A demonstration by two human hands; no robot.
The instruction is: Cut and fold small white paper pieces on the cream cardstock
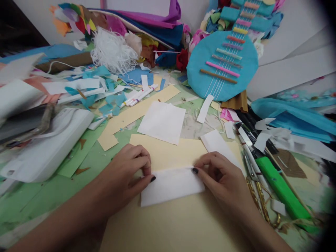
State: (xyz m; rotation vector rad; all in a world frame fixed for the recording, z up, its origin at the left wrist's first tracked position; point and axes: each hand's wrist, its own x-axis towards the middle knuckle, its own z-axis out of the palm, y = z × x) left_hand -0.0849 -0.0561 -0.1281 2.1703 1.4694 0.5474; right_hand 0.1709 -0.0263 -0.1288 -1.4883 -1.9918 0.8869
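Note:
A folded piece of white paper (172, 189) lies on a cream sheet of card (147, 227), its folded edge facing away from me. My left hand (132, 168) pinches the far left corner between thumb and fingers. At the far right corner, my right hand (220, 175) grips the same paper, thumb on top and fingers curled. Just beyond the card's far part rests a flat square of white paper (162, 120). Another white piece (220, 147) lies partly behind my right hand.
A blue guitar-shaped craft (223, 66) leans at the back. Gold-handled scissors (258, 189) and a green roll (285, 190) lie at right. White yarn (114, 50), markers (139, 96) and paper scraps crowd the back left. A white packet (60, 140) sits left.

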